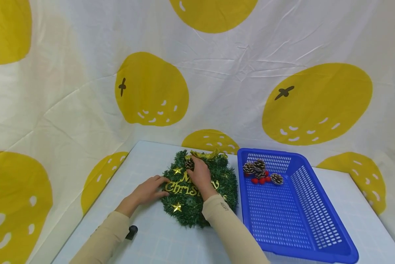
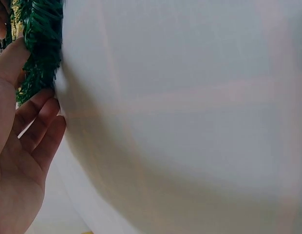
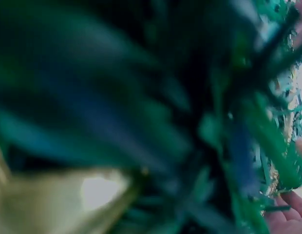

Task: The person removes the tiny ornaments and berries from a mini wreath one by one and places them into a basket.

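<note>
A green tinsel wreath [image 1: 192, 216] lies on the table with gold "Merry Christmas" lettering [image 1: 181, 188], gold stars [image 1: 177, 207] and a gold ribbon [image 1: 210, 155] at its top. My right hand [image 1: 201, 176] reaches over it and pinches a brown pine cone [image 1: 189, 164] against the upper left part. At the wreath's left edge my left hand [image 1: 150, 189] grips the greenery, thumb and fingers either side of it in the left wrist view. Blurred green needles [image 3: 122, 87] fill most of the right wrist view.
To the right stands a blue plastic basket [image 1: 329, 205] holding several pine cones [image 1: 276, 179] and red berries [image 1: 261, 180] at its far left. A small black object [image 1: 132, 231] shows beside the left sleeve. Behind the table hangs a patterned curtain [image 1: 224, 88].
</note>
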`<state>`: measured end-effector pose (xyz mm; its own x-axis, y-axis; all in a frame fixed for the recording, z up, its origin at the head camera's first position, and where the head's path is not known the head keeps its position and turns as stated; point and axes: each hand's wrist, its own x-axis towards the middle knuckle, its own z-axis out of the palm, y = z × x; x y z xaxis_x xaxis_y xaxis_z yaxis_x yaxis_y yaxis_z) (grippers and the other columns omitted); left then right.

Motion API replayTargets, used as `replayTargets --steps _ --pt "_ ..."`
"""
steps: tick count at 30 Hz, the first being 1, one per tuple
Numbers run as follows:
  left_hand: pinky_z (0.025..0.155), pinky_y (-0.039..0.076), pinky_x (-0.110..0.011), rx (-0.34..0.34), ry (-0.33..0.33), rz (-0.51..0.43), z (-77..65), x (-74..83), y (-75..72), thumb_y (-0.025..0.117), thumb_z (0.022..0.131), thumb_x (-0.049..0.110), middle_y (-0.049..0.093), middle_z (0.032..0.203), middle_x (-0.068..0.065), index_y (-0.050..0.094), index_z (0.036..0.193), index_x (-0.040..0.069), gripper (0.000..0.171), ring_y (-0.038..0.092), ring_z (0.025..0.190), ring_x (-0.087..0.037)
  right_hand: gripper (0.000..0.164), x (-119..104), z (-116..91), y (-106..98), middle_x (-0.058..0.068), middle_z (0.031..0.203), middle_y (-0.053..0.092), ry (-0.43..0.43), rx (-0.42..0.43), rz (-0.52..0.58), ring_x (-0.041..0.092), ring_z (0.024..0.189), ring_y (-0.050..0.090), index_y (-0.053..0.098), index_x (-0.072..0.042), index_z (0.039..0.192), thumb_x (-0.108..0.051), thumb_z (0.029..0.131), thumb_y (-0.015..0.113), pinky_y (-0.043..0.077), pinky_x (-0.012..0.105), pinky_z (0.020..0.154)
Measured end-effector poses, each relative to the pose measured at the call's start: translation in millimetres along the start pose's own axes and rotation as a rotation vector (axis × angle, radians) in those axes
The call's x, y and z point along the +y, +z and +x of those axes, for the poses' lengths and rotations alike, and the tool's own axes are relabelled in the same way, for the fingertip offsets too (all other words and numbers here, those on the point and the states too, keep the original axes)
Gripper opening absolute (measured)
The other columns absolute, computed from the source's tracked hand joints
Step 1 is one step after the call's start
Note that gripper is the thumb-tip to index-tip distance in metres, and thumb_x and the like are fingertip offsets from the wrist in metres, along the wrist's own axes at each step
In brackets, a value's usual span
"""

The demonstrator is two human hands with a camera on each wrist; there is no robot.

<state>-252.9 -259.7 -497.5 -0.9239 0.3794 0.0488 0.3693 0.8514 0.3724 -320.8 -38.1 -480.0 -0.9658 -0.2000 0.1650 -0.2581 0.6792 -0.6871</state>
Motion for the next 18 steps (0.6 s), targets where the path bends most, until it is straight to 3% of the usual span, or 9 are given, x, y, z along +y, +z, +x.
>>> replayTargets --steps 4,9,14,18 --pt "0.093 0.045 -0.053 0.002 0.001 -0.007 0.0 -0.2 0.5 0.067 0.092 0.039 0.056 0.125 -0.012 0.057 0.132 0.015 0.048 0.054 0.115 -0.034 0.056 -1.6 -1.6 0.7 0.012 0.137 0.055 0.042 0.028 0.021 0.033 0.11 0.061 0.047 -0.014 0.143 -0.016 0.092 0.07 0.051 0.049 0.084" --pt "0.092 0.046 -0.053 0.01 0.002 -0.003 -0.2 1.2 -0.9 0.068 0.091 0.039 0.057 0.124 -0.012 0.057 0.131 0.014 0.048 0.055 0.113 -0.034 0.048 -3.1 -3.3 0.8 0.013 0.116 0.065 0.049 0.074 0.028 0.028 0.084 0.066 0.049 -0.014 0.136 -0.017 0.093 0.069 0.052 0.043 0.068" --pt "0.091 0.047 -0.053 0.01 -0.008 -0.009 -0.4 2.9 -2.2 0.068 0.091 0.038 0.057 0.122 -0.012 0.058 0.13 0.013 0.047 0.055 0.111 -0.034 0.041 -1.9 -2.9 0.6 0.009 0.102 0.067 0.054 0.085 0.03 0.016 0.057 0.052 0.05 -0.015 0.132 -0.018 0.094 0.067 0.041 0.034 0.053" --pt "0.092 0.046 -0.052 0.006 -0.019 -0.003 -1.0 3.1 -2.2 0.068 0.091 0.039 0.057 0.123 -0.012 0.058 0.13 0.014 0.048 0.055 0.112 -0.033 0.04 0.1 -2.6 1.4 0.009 0.108 0.066 0.03 0.103 0.05 0.019 0.06 0.056 0.051 -0.014 0.131 -0.018 0.095 0.067 0.044 0.036 0.056"
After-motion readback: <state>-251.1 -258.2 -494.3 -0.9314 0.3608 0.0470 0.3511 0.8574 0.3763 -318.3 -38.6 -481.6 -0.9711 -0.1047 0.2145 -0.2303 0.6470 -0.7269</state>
